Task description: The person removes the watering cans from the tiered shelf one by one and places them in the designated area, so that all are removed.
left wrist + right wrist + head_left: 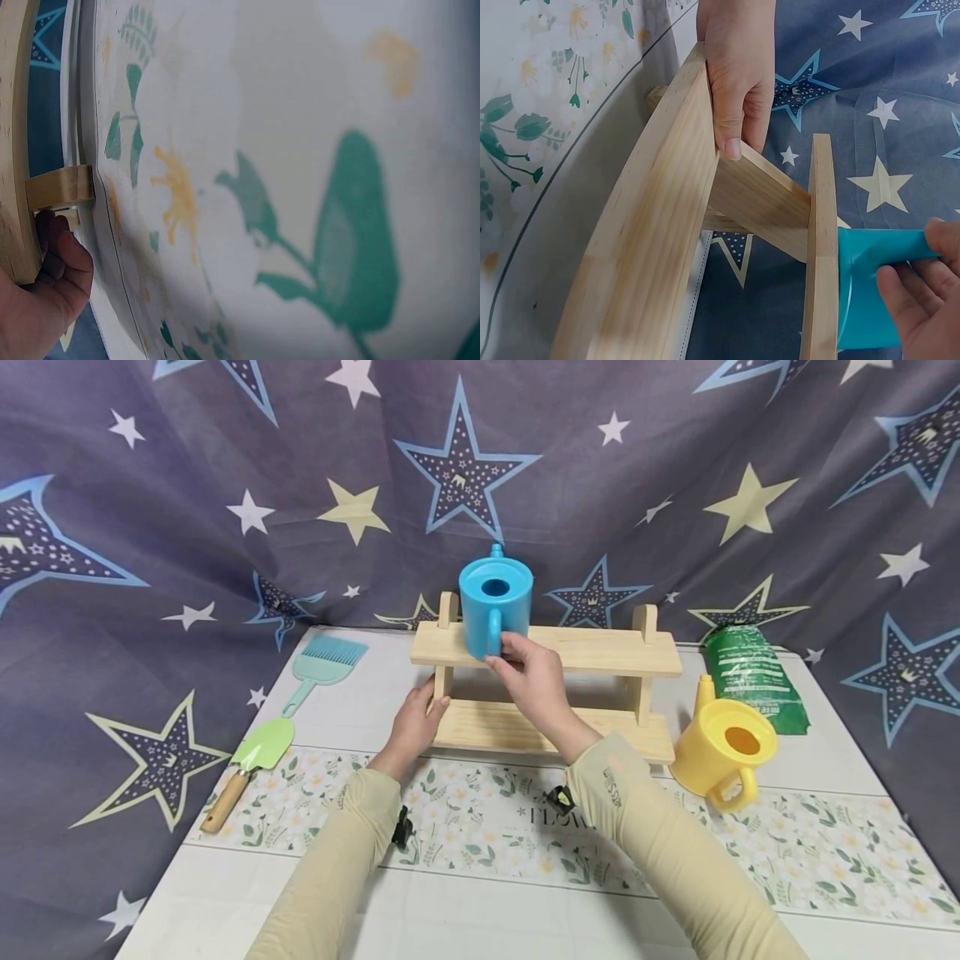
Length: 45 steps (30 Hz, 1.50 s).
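Observation:
A blue watering can (pixel 477 614) stands on the upper board of a two-tier wooden shelf (pixel 600 652), near its left end, with the spout toward the back. My right hand (pixel 534 681) pinches the can's handle between thumb and fingers; the right wrist view shows this hand (pixel 930 300) close beside the blue can (pixel 866 300). At the shelf's left end, my left hand (pixel 418 718) grips the lower board, thumb at its edge. The left wrist view shows that hand's curled fingers (pixel 66 262) around the board's end, near a wooden foot (pixel 60 187).
Right of the shelf is a yellow watering can (pixel 712 752), with a green bag (pixel 753 681) behind it. A teal hand brush (pixel 322 668) and a green trowel (pixel 262 747) with wooden handle lie left. A star-patterned cloth (pixel 525 460) hangs behind the white, flower-banded table (pixel 465 902).

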Each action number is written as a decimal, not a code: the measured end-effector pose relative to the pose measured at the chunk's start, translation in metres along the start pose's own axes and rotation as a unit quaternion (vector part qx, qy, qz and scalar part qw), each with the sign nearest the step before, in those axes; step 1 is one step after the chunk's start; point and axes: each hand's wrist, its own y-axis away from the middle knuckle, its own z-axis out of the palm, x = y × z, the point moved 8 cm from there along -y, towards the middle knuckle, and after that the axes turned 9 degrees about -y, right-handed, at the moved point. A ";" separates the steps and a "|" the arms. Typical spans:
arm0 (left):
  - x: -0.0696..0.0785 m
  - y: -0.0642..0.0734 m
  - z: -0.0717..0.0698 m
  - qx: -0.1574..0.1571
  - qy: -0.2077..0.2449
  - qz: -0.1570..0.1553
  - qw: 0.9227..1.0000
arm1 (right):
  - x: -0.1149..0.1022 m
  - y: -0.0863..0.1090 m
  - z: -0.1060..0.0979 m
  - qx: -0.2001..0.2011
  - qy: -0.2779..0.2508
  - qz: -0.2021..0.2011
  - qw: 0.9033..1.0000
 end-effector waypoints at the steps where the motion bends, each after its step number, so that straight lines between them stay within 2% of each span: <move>1: 0.000 0.000 0.000 0.000 0.000 0.001 1.000 | 0.000 0.000 0.000 0.000 0.001 -0.001 1.000; 18: 0.001 0.002 0.001 -0.006 0.004 -0.001 1.000 | 0.000 0.008 -0.011 0.004 -0.006 -0.013 1.000; 32: -0.002 0.000 0.003 0.001 0.003 -0.006 1.000 | -0.001 0.017 -0.030 0.014 -0.019 -0.037 0.999; 45: -0.002 0.000 0.002 0.001 0.005 -0.004 1.000 | -0.003 0.027 -0.048 0.027 -0.014 -0.037 0.999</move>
